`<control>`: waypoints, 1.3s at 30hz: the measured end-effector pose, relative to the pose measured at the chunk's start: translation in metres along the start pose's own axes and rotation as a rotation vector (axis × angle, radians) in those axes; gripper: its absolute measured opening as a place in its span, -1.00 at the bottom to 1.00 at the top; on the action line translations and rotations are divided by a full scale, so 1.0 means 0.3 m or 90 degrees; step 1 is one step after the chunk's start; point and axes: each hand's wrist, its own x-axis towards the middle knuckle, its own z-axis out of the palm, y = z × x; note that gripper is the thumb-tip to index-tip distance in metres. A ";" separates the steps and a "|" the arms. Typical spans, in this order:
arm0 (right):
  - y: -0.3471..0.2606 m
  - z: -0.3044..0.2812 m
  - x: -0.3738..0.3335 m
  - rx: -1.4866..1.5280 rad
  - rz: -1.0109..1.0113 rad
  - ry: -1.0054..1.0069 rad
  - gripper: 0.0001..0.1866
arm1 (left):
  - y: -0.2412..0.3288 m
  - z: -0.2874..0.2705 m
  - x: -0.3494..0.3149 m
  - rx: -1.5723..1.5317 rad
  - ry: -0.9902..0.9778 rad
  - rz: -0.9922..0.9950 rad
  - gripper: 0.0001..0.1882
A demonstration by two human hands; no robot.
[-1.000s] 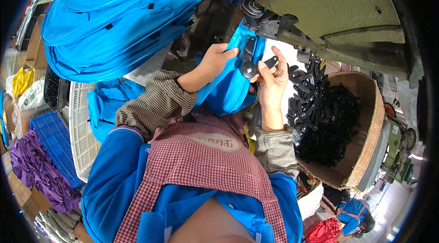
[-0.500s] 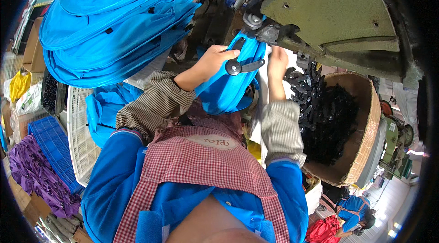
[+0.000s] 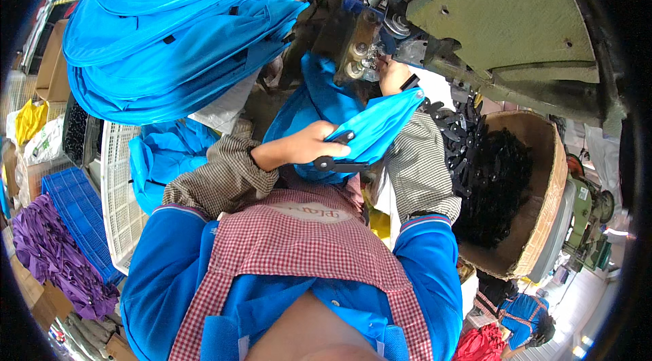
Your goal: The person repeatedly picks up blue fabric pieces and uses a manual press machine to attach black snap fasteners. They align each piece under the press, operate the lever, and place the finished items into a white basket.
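Note:
My left hand [image 3: 307,145] is closed around the gathered edge of a blue fabric piece [image 3: 373,131] in front of my apron. Black plastic strips [image 3: 345,165] with round rivet heads are fixed to that cloth beside my fingers. One corner of it stretches up and right across my right wrist. Further off, my right hand [image 3: 394,77] is at the metal posts [image 3: 358,59] of a green machine [image 3: 502,18]. Its fingertips look pinched among small shiny parts; what they hold, if anything, is too small to name.
Blue fabric bags [image 3: 183,42] are stacked at the far left. A cardboard box [image 3: 533,225] of black plastic pieces [image 3: 492,184] stands at my right. At left are a white plastic basket [image 3: 117,198], a blue crate [image 3: 81,218] and purple cloth [image 3: 58,259]. Another person [image 3: 526,313] works at lower right.
My left hand has drawn the blue fabric piece away from the machine, toward my body. My right hand has moved slightly left and up to the metal posts, now uncovered.

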 end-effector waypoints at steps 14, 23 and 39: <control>-0.046 0.026 0.050 0.368 0.244 -0.024 -0.80 | -0.026 0.044 -0.142 0.030 0.278 0.018 -0.62; -0.065 -0.071 0.005 0.664 0.234 0.038 -0.83 | 0.100 -0.053 -0.059 -0.231 0.445 0.083 -0.65; -0.377 -0.351 -0.379 1.076 0.162 -0.266 -0.56 | 0.171 -0.102 0.055 -0.301 0.329 0.104 -0.55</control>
